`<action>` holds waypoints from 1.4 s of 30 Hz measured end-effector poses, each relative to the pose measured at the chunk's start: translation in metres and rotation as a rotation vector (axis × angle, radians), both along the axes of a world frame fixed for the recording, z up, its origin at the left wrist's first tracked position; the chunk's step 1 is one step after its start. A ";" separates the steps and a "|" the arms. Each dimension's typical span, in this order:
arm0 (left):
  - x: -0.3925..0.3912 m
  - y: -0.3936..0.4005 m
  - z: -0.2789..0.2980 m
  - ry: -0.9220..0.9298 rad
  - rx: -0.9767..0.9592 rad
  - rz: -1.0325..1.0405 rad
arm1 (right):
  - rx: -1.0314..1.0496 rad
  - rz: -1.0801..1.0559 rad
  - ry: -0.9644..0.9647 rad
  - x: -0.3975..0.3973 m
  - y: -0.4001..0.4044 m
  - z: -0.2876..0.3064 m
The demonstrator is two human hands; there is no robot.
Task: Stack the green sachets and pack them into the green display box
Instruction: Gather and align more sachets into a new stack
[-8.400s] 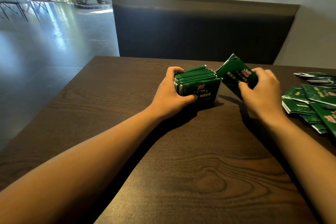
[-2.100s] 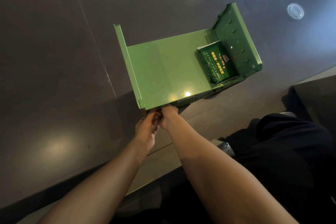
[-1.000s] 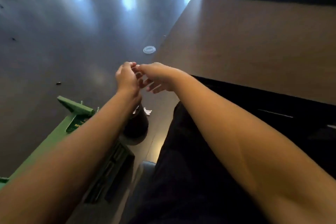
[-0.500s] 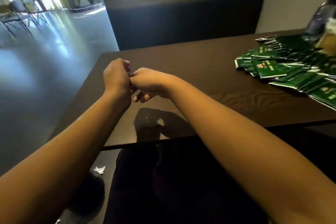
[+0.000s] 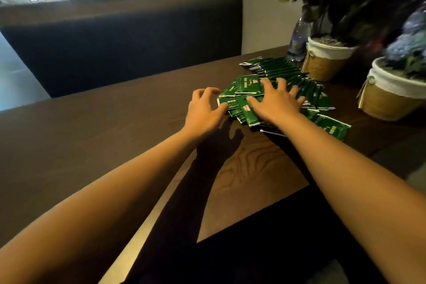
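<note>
Both hands spread open, holding nothing, on loose sachets near table's right edge; gathering next.

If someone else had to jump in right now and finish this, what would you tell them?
Left hand: open, fingers spread, touching the near-left edge of the sachet pile.
Right hand: open, flat on top of the pile, gripping nothing.
Sachets: spread loose and overlapping on the brown table, right side, just in front of two potted plants.
Green display box: not in view.
Done: can't tell from here; nothing is stacked on the table.
Left: gather a handful, square it into a neat stack, and put it in the box. Plenty of sachets remain, so expect to repeat this several times.
</note>
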State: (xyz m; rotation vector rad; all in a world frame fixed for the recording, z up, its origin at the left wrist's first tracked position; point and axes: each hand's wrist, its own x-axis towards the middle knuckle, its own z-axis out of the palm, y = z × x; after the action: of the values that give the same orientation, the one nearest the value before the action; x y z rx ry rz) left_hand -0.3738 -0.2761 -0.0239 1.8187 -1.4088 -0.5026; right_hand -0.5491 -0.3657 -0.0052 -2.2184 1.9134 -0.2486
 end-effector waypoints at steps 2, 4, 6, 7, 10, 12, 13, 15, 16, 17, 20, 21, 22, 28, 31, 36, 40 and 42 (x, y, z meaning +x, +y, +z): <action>-0.007 -0.029 -0.006 -0.092 0.017 -0.061 | 0.111 -0.084 0.091 -0.022 -0.010 -0.015; -0.014 -0.058 -0.007 -0.159 0.059 -0.120 | 0.160 -0.121 0.080 -0.036 -0.012 -0.033; -0.019 -0.083 -0.006 -0.227 0.130 -0.160 | 0.154 -0.107 0.042 -0.040 -0.007 -0.044; -0.022 -0.095 -0.006 -0.251 0.175 -0.179 | 0.142 -0.096 0.045 -0.040 -0.006 -0.047; -0.030 -0.122 -0.014 -0.349 0.344 -0.284 | 0.124 -0.067 0.084 -0.033 -0.004 -0.053; -0.031 -0.129 -0.020 -0.447 0.411 -0.334 | 0.126 -0.065 0.095 -0.027 -0.004 -0.056; -0.030 -0.129 -0.021 -0.477 0.419 -0.340 | 0.131 -0.067 0.096 -0.024 -0.004 -0.056; -0.024 -0.125 -0.022 -0.503 0.418 -0.333 | 0.144 -0.063 0.096 -0.014 -0.001 -0.055; -0.018 -0.119 -0.022 -0.517 0.419 -0.335 | 0.149 -0.053 0.089 -0.008 0.002 -0.056; -0.011 -0.113 -0.024 -0.532 0.421 -0.335 | 0.152 -0.038 0.079 -0.001 0.007 -0.057; 0.021 -0.087 -0.026 -0.563 0.427 -0.307 | 0.137 0.025 0.042 0.028 0.026 -0.060; 0.033 -0.077 -0.027 -0.561 0.429 -0.295 | 0.135 0.046 0.033 0.039 0.034 -0.061; 0.045 -0.066 -0.028 -0.560 0.430 -0.277 | 0.143 0.070 0.024 0.050 0.040 -0.061; 0.128 0.018 -0.029 -0.524 0.434 -0.110 | 0.143 0.289 0.002 0.131 0.088 -0.061; 0.147 0.065 -0.040 -0.513 0.323 0.005 | 0.119 0.408 -0.004 0.152 0.108 -0.066; 0.197 0.120 -0.052 -0.387 0.122 0.107 | 0.055 0.606 -0.037 0.200 0.100 -0.071; 0.211 0.138 -0.060 -0.377 -0.003 0.068 | 0.015 0.720 -0.078 0.210 0.071 -0.074; 0.217 0.137 -0.065 -0.394 -0.073 0.073 | -0.033 0.708 -0.137 0.216 0.061 -0.079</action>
State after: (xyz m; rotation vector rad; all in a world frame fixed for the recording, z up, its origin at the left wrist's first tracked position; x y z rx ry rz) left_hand -0.1572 -0.1387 -0.0888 1.9729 -1.5859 -0.0515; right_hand -0.3330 -0.3046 -0.0839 -2.6439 0.9678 -0.3004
